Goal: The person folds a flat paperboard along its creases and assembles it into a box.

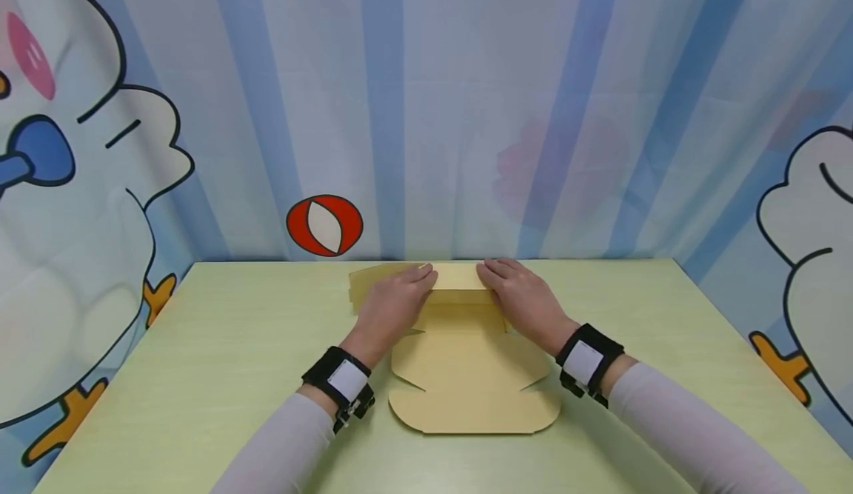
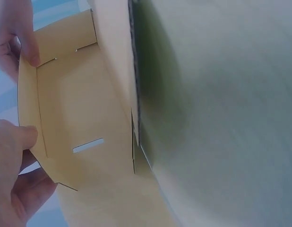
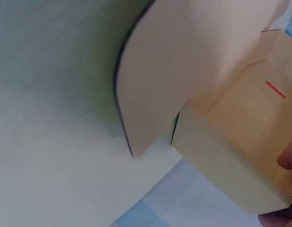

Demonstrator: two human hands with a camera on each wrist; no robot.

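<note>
Cardboard box blank (image 1: 476, 361) lies on the tabletop (image 1: 233, 375), lower center of head frame, its far end folded up against the table's back edge. Left hand (image 1: 393, 298) has thumb on the inner face of the far panel (image 1: 456, 277), fingers wrapped behind: a closed pinch. Right hand (image 1: 523, 298) has the same sort of thumb-and-finger grip near the panel's right corner. Nothing else held.

Step looks like bending this panel along its crease. To do it well: keep thumbs low by the crease, fingers backing the outside, both hands turning evenly so the fold runs straight and the panel doesn't buckle mid-span.

Watch the sides. In the right wrist view, the right side wall (image 3: 221, 161) stands up, lower right of frame. In the left wrist view, the left side flap with its slot (image 2: 88, 145), lower center, looks splayed outward. That side probably needs more pressure on its crease; pushing on the slot itself may tear it.

Near end panel (image 1: 476, 411), rounded corners, bottom center of head frame, lies untouched; the slits (image 1: 406, 384) beside it look like weak spots, so no twisting there. Firm but light grip should do; thin board likely dents under hard thumbs. Whether any tab sits in a slot, can't tell.
</note>
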